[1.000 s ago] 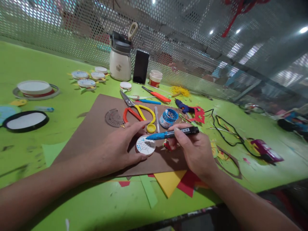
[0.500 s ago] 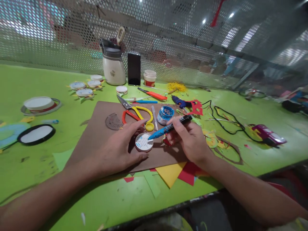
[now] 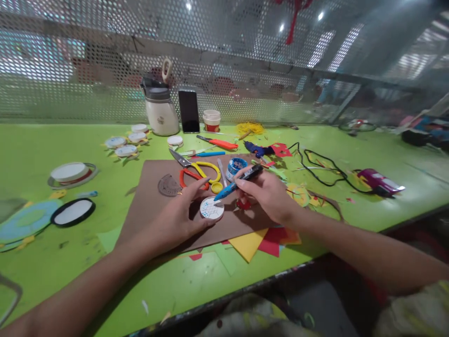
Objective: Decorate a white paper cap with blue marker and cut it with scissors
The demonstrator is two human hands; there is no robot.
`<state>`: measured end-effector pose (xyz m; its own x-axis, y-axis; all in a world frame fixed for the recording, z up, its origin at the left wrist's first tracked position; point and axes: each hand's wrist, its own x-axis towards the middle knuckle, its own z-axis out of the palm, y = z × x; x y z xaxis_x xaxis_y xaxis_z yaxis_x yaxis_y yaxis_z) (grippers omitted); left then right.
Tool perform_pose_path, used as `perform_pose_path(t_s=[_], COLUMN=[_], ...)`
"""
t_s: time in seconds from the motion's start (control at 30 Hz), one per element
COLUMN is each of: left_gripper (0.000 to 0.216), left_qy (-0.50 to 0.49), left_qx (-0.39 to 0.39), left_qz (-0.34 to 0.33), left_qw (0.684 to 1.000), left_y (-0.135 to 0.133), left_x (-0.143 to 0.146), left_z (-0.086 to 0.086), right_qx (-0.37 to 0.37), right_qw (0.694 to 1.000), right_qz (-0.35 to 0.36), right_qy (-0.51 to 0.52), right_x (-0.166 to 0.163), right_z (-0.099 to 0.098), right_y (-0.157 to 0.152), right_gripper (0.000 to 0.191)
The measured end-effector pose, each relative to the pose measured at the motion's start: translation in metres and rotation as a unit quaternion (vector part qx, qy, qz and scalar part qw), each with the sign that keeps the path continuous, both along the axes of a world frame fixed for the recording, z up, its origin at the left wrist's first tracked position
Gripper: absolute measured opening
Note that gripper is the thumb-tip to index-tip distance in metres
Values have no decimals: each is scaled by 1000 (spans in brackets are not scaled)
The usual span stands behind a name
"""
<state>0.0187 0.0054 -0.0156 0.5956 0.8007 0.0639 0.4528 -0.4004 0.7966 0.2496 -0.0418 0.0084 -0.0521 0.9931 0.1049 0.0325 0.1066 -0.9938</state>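
Since the earlier frame, the blue marker has shifted slightly, its tip now nearer the far rim of the white disc, while the view has tilted a little. Nearest, on the green table, yellow paper and red paper lie by the near edge of a brown board. On that board sits the disc, its face drawn with a web of dark lines. Colouring looks only partway: blue flecks gather in the left cells, while most of the middle and right ones look white and seem left to fill. It lies in the curve of the left hand, whose thumb and forefinger are spread wide; the thumb runs along the near rim, touching or just beside it, I cannot tell which, and the forefinger reaches past the far left side, clear of the rim. Fingers of the right hand are pinched firmly around the marker. Just beyond lie a yellow cap, scissors and a blue paint jar. Farther left, discs with yellow tabs stand near a flask and a phone.
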Motion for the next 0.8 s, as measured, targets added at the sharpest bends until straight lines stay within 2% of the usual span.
perform_pose_path(t_s=[0.1,0.23,0.4,0.57,0.7,0.8], left_gripper=[95,95,94,94,92,92], left_qy=[-4,2,2,16,10,20], left_qx=[0,-3,-1,-1,1,8], left_qz=[5,7,3,8,1,5], left_qw=[1000,1000,1000,1000,1000,1000], left_y=[3,4,2,2,2,1], left_x=[-1,0,0,-2,-2,0], left_z=[-3,-2,0,-1,1,3], right_qx=[42,119,111,125,114,123], right_qw=[997,984,975,984,984,986], right_qz=[1,-18,-48,-36,-21,-20], right_qy=[-67,-129,-188,-119,-138,-107], right_x=[-6,-16,-18,-17,-18,-19], right_z=[11,15,15,9,6,2], right_y=[8,12,2,0,0,1], right_gripper=[16,15,16,14,16,12])
